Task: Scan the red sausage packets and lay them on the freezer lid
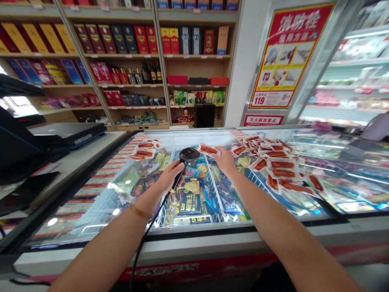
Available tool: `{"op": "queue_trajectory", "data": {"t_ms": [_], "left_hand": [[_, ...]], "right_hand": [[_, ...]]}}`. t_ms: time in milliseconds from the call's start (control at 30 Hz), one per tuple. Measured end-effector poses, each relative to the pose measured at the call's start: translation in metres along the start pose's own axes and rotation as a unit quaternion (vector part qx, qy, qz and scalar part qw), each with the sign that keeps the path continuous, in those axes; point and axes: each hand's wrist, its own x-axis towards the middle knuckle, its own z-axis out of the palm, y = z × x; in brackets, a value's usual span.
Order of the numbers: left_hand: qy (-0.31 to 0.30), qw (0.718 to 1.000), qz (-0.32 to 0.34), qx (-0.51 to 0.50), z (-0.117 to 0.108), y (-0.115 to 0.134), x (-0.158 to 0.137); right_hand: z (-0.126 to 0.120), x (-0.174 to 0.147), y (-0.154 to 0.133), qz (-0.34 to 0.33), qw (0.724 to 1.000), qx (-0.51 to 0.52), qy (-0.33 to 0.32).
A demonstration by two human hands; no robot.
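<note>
My left hand [172,175] is wrapped round the handle of a black barcode scanner [189,153], its head tilted toward the right. A cable runs from the handle down past my wrist. Between the fingers of my right hand [225,159] is a vacuum-packed sausage [208,149], close beside the scanner head. Many more of these packs lie in a loose pile [278,162] on the freezer glass to the right. A smaller group of packs [144,150] rests on the glass at the left.
Under both arms is a chest freezer with a glass top [100,211], frozen goods in wire baskets below. A flat weighing scale [69,132] stands on the left counter [88,156]. Behind are shelves of boxes [121,59]; at right, a lit display fridge [358,77].
</note>
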Motion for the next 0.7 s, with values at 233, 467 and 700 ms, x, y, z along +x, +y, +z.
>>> {"op": "queue_trajectory", "data": {"t_ms": [233, 467, 700], "left_hand": [[-0.008, 1.0, -0.005, -0.011, -0.001, -0.002, 0.001], [0.094, 0.996, 0.005, 0.002, -0.01, -0.002, 0.011], [0.303, 0.95, 0.044, 0.065, -0.056, 0.02, 0.017]], "right_hand": [[0.001, 0.001, 0.003, -0.025, 0.999, 0.021, 0.016], [0.022, 0.005, 0.02, -0.013, 0.999, 0.046, 0.016], [0.06, 0.037, -0.015, -0.002, 0.989, 0.146, -0.022]]}}
